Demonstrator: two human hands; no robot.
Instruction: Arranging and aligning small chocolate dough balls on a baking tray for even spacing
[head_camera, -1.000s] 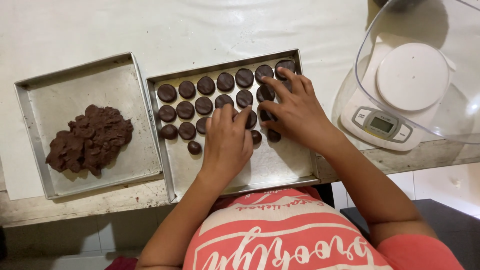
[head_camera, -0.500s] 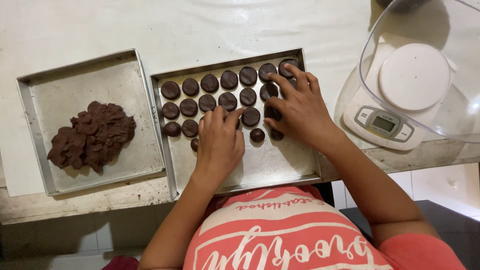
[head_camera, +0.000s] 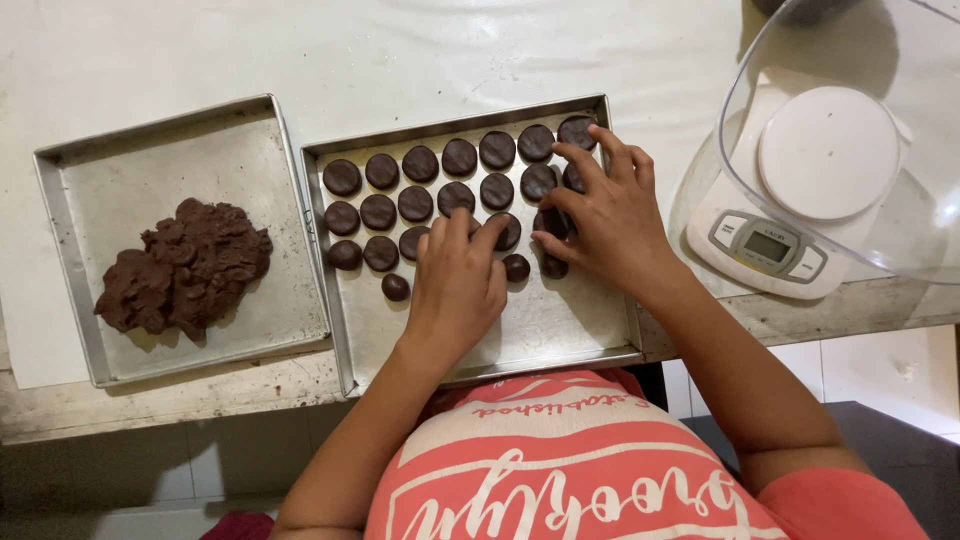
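A: Where are the discs (head_camera: 420, 200) now?

B: On the tray (head_camera: 560, 330), in rows along its far half. Left hand (head_camera: 455, 285) lies flat, fingers spread, pressing one near the tray's middle; grip open. Right hand (head_camera: 605, 215) pinches a disc by the tray's right rim.

A: Handling?

B: I judge them soft and easily dented; take them by the edges. Against the earlier frame, both hands have barely moved. Dough (head_camera: 185, 265) sits left of the tray.

The left hand (head_camera: 455, 285) covers some dough discs (head_camera: 460, 157) in the third row; the right hand (head_camera: 600, 215) hides others. The clear bowl (head_camera: 900, 230) runs off the right edge.
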